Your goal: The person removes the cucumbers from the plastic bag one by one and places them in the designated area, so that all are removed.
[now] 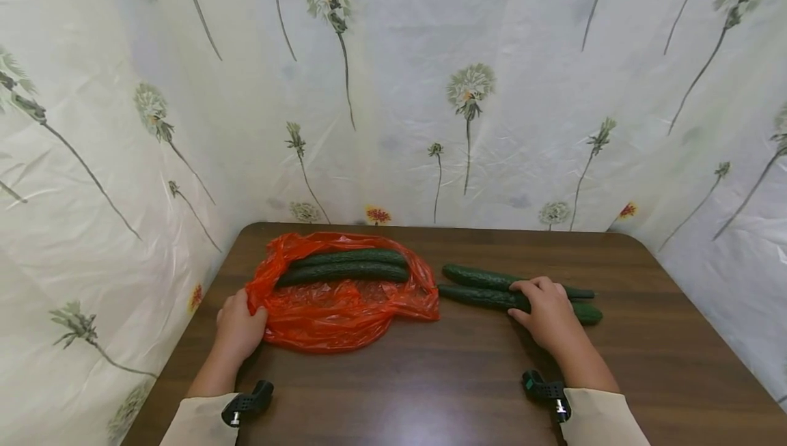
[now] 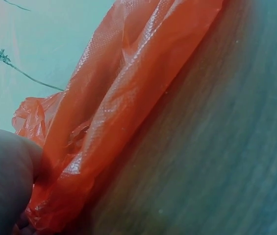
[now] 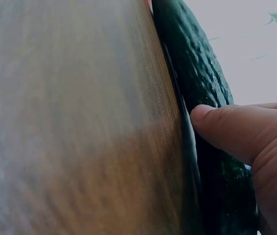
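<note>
A red plastic bag [image 1: 332,323] lies spread on the table at the left, its mouth gaping. Two dark green cucumbers [image 1: 344,270] rest side by side within it. My left hand [image 1: 240,326] grips the bag's left edge; the left wrist view shows the red film [image 2: 123,112] bunched by the thumb. To the right of the bag lie two more cucumbers, a far one [image 1: 476,276] and a near one [image 1: 473,296]. My right hand [image 1: 547,313] holds the near cucumber, thumb on its front side and fingers over the top. In the right wrist view the thumb presses its bumpy skin [image 3: 192,54].
The brown wooden table [image 1: 393,398] has rounded far corners. Behind it and along both sides hangs pale sheeting [image 1: 393,91] printed with dandelions. Each wrist carries a small black camera mount, left [image 1: 249,401] and right [image 1: 544,391].
</note>
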`<act>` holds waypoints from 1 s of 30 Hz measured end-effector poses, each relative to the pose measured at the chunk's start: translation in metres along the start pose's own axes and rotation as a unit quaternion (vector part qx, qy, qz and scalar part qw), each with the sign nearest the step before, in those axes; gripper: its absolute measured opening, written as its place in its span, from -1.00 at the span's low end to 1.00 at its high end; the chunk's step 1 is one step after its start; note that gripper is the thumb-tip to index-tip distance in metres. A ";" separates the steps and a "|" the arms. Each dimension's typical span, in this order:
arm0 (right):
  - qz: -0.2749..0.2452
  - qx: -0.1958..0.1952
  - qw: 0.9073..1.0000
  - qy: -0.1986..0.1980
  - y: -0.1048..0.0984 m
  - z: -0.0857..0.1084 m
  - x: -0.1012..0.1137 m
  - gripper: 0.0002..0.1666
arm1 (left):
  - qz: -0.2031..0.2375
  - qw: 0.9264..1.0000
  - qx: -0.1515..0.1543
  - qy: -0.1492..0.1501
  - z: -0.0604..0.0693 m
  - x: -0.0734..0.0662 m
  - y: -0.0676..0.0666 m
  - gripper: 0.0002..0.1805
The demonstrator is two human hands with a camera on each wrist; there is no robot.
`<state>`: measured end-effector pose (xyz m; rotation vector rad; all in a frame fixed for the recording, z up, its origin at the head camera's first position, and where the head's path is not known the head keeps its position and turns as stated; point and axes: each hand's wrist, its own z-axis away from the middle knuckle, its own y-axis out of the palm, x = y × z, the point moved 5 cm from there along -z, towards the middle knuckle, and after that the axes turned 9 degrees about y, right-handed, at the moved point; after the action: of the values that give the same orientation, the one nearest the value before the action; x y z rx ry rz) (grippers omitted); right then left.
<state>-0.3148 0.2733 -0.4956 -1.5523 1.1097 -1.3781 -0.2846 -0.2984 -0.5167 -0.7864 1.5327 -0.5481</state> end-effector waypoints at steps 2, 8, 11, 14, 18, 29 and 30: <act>0.004 0.003 1.000 -0.001 0.000 0.000 0.000 -0.42 | -0.002 1.000 -0.002 0.002 0.000 0.000 0.000 -0.51; 0.009 0.010 1.000 0.003 0.000 0.001 0.002 -0.40 | -0.001 1.000 -0.001 0.007 -0.002 0.000 0.000 -0.51; 0.008 0.015 1.000 0.005 0.000 0.001 0.002 -0.39 | 0.001 1.000 0.000 0.005 -0.001 0.000 0.000 -0.50; 0.009 0.015 1.000 0.003 0.000 0.001 0.003 -0.39 | 0.000 1.000 0.000 0.006 -0.001 0.000 0.000 -0.50; 0.010 0.008 1.000 -0.002 -0.001 0.001 0.005 -0.38 | 0.000 1.000 -0.002 0.008 0.000 0.000 -0.001 -0.50; -0.018 -0.008 1.000 -0.010 -0.002 0.000 0.015 -0.30 | -0.002 1.000 -0.009 0.010 -0.002 0.001 0.000 -0.50; -0.023 -0.011 1.000 -0.015 -0.002 0.000 0.017 -0.29 | -0.001 1.000 -0.010 0.011 -0.002 0.001 0.000 -0.50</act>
<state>-0.3136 0.2575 -0.4883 -1.6173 1.0806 -1.3731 -0.2861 -0.2996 -0.5169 -0.7995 1.5599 -0.5442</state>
